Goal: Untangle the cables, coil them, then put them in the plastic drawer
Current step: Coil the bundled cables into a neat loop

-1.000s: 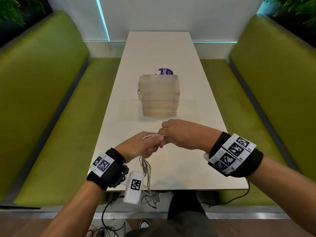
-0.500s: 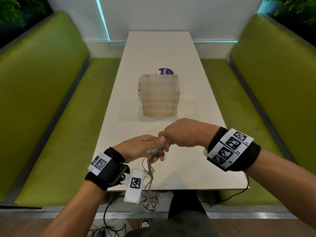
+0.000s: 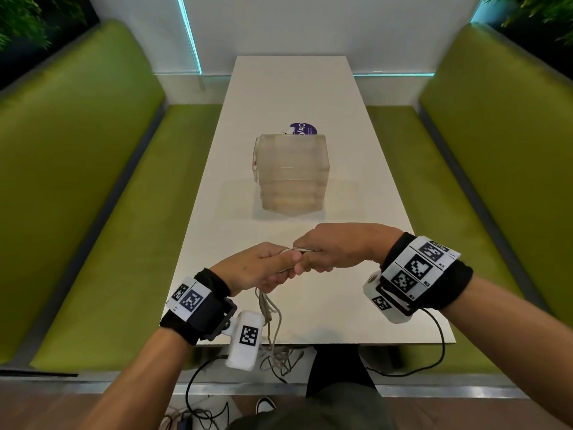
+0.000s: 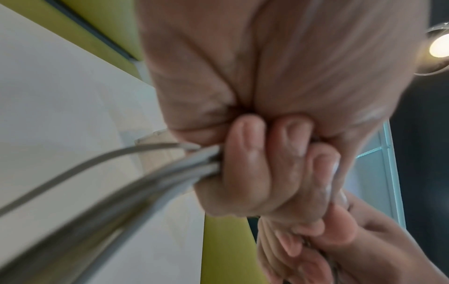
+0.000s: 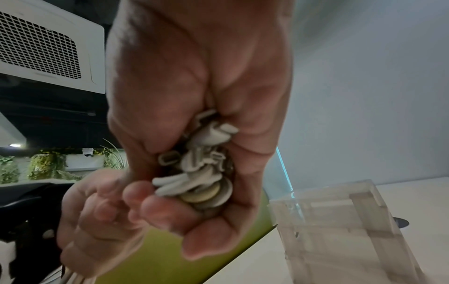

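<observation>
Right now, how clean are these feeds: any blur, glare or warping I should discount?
Head view: sharp, but wide-angle bends the benches and table. Left wrist view: cables smeared near the lens, left hand soft, lamp glare top right. Right wrist view: cable ends in the right hand fairly crisp, plastic drawer hazy.

Head view looks down along table (image 3: 279, 97); wrist views close, upward; all share drawer (image 3: 291, 175).
</observation>
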A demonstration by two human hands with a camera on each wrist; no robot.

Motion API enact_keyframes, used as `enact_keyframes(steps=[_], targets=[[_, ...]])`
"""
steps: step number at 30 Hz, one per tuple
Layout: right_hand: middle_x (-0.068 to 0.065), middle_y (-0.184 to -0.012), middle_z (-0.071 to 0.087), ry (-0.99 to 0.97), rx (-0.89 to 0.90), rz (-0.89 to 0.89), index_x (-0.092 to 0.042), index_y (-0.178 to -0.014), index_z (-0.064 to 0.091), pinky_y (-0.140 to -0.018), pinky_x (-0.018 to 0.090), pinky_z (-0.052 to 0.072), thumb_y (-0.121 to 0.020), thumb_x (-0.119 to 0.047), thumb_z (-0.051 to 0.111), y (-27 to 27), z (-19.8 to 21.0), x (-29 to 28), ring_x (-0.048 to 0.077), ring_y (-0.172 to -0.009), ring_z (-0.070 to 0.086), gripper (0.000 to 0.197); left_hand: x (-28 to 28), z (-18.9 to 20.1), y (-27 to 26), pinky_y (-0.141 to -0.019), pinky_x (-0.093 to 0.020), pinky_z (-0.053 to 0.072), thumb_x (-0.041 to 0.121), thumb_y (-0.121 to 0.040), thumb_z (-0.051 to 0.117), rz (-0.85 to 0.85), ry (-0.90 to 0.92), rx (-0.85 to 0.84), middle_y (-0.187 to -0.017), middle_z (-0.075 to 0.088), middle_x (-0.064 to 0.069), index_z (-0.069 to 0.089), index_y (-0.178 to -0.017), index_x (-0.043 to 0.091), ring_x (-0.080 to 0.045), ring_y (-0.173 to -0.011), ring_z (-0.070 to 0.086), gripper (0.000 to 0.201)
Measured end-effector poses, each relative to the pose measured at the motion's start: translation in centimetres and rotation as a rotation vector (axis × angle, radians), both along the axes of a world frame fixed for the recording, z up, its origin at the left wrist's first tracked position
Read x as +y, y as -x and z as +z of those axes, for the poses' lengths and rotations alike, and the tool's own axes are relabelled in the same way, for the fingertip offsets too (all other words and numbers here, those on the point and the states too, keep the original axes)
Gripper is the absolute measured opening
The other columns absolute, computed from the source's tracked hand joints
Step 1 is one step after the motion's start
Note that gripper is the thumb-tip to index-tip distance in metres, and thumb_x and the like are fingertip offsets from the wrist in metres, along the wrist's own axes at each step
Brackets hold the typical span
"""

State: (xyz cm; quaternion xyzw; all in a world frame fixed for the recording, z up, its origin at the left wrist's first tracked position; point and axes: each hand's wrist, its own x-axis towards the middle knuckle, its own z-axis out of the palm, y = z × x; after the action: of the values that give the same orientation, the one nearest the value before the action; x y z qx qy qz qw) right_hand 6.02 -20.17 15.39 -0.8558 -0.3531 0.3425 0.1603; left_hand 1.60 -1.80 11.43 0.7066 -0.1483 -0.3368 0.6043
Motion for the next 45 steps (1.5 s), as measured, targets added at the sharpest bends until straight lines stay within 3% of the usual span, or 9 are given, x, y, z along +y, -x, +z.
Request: enact_keyframes(steps=[7,12,17,22,31,34,38,41,45], targets=[[-0.011,-0.079,0.061,0.092,-0.247,0.13,-0.023,-0.086,0.055,-0.063,0.023,0.039,-0.097,-0.02,0.044,-0.6,1.9,-0.1,0.003,-0.062,0.049,0.016,-0.2,-0.3,0.0,-0.061,-0.033,0.052,0.079,-0.074,0.047,0.005,0.071,-0.044,-0.073,0.065,-0.007,0.06,-0.101,0.005,-0.025,-0.066,0.064,0.08],[-0.017,-0.067,0.046,0.123,-0.366,0.106,-0.025,-0.087,0.053,-0.062,0.025,0.032,-0.097,-0.031,0.048,-1.2,4.0,-0.4,0.009,-0.065,0.047,0.013,0.3,-1.0,-0.1,-0.087,-0.046,0.052,0.075,-0.071,0.058,0.039,0.096,-0.069,-0.076,0.066,-0.002,0.052,-0.114,0.0,-0.034,-0.09,0.069,0.087],[-0.014,-0.067,0.048,0.056,-0.392,0.0,-0.02,-0.088,0.053,-0.06,0.025,0.033,-0.095,-0.038,0.051,-2.3,5.6,-1.7,0.002,-0.063,0.045,0.019,0.1,-1.7,0.2,-0.064,-0.02,0.043,0.034,-0.093,0.048,0.19,0.068,-0.141,-0.069,0.05,-0.004,0.058,-0.092,0.012,-0.012,-0.064,0.053,0.024],[-0.008,-0.067,0.051,-0.075,-0.344,-0.147,-0.02,-0.084,0.057,-0.057,0.021,0.036,-0.096,-0.035,0.051,-2.7,6.2,-2.4,0.006,-0.061,0.046,0.02,-0.3,-1.2,-0.3,-0.073,-0.025,0.048,0.034,-0.097,0.04,0.238,0.083,-0.115,-0.071,0.055,-0.002,0.056,-0.086,0.011,-0.018,-0.079,0.065,0.03],[-0.005,-0.062,0.052,-0.41,-0.267,-0.451,-0.023,-0.072,0.049,-0.053,0.02,0.04,-0.098,-0.031,0.047,-1.7,2.5,-0.9,0.011,-0.055,0.047,0.028,-1.5,-0.1,-1.1,-0.062,-0.03,0.03,0.034,-0.1,0.042,0.6,0.271,-0.169,-0.057,0.037,0.007,0.059,-0.099,0.015,-0.011,-0.055,0.037,0.027],[-0.005,-0.067,0.053,-0.413,-0.241,-0.501,-0.017,-0.088,0.055,-0.054,0.019,0.04,-0.099,-0.032,0.044,-0.4,-0.2,0.9,0.015,-0.063,0.051,0.022,-2.2,0.2,-1.3,-0.06,-0.026,0.04,0.025,-0.103,0.037,0.774,0.376,-0.125,-0.068,0.052,0.002,0.062,-0.098,0.012,-0.011,-0.059,0.046,0.029],[0.0,-0.075,0.058,-0.375,-0.275,-0.493,-0.015,-0.102,0.053,-0.067,0.033,0.046,-0.098,-0.043,0.042,0.6,-2.5,2.4,0.023,-0.074,0.058,0.031,-2.4,0.2,-1.6,-0.085,-0.03,0.048,0.027,-0.103,0.034,0.865,0.488,-0.041,-0.101,0.069,-0.003,0.063,-0.107,0.015,-0.015,-0.091,0.061,0.032],[0.008,-0.088,0.066,-0.356,-0.254,-0.463,-0.013,-0.109,0.052,-0.069,0.038,0.051,-0.092,-0.055,0.045,1.0,-3.7,3.0,0.026,-0.075,0.062,0.046,-2.4,0.7,-1.7,-0.07,-0.027,0.054,0.031,-0.102,0.032,0.866,0.598,0.058,-0.109,0.071,-0.004,0.06,-0.111,0.015,-0.018,-0.09,0.065,0.033],[0.008,-0.093,0.067,-0.395,-0.137,-0.461,-0.013,-0.106,0.056,-0.073,0.037,0.05,-0.085,-0.049,0.062,1.1,-3.9,3.4,0.024,-0.08,0.062,0.042,-2.5,0.8,-1.6,-0.076,-0.034,0.056,0.033,-0.102,0.029,0.861,0.672,0.139,-0.11,0.07,-0.007,0.056,-0.105,0.018,-0.021,-0.095,0.065,0.032]])
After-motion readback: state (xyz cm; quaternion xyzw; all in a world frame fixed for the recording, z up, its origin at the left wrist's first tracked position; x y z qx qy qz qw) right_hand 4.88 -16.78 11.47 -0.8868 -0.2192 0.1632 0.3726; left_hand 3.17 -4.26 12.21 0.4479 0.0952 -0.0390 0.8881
